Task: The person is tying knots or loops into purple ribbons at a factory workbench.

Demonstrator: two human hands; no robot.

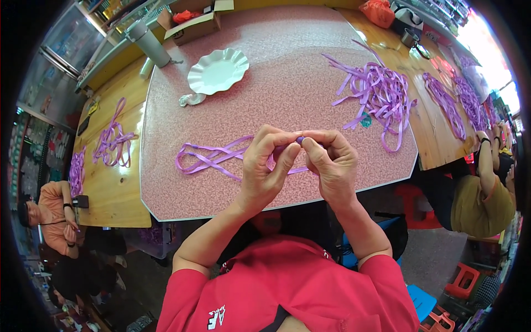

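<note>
Over the near part of the pink speckled tabletop (298, 91), my left hand (265, 166) and my right hand (333, 166) meet with their fingertips together. Thumbs and forefingers of both pinch a purple ribbon (207, 158), where a small dark purple bit shows between them. Loops of that ribbon trail left over the table from behind my left hand, and a short stretch shows between my wrists. The fingers hide most of what is pinched. A tangled heap of purple ribbons (381, 91) lies to the far right of my hands.
A white scalloped plate (218, 72) sits far left, beside a crumpled white piece (192, 100). Behind stand a grey tumbler (149, 44) and an open cardboard box (193, 25). More ribbons (113, 141) lie on the wooden table at left. Other people sit at both sides.
</note>
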